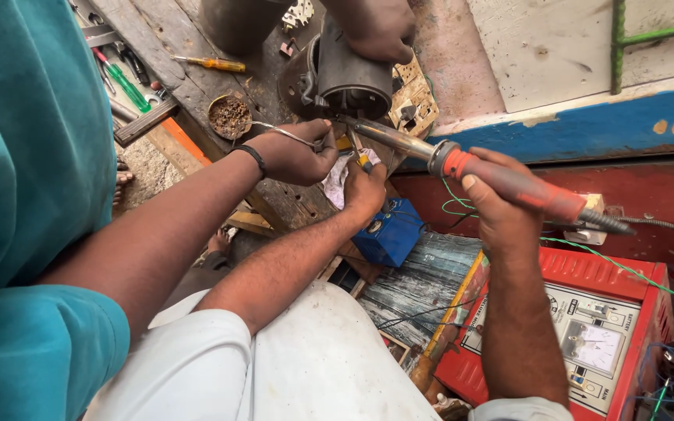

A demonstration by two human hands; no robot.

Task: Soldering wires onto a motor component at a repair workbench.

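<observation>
Nearest the lens, beside a white garment (pixel 313 366), the right hand (pixel 501 206) is clamped round an orange-handled soldering iron (pixel 509 183), its tip held at the dark motor housing's (pixel 349 78) lower rim. Just below that housing, the left hand (pixel 364 187) is closed on a small yellow-and-blue-handled tool (pixel 362 160). Solder wire (pixel 282 132) is pinched by a co-worker's hand (pixel 294 156) at the housing's lower left.

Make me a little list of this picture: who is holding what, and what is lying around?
Right hand: wrapped around the orange soldering iron, tip at the dark metal motor
Left hand: closed on a small tool, too hidden to name
Co-worker's hand: black wristband, pinching a thin wire
Another hand: resting on top of the motor
On the wooden bench: round tin, yellow screwdriver
Nearby: blue box, red meter box
</observation>
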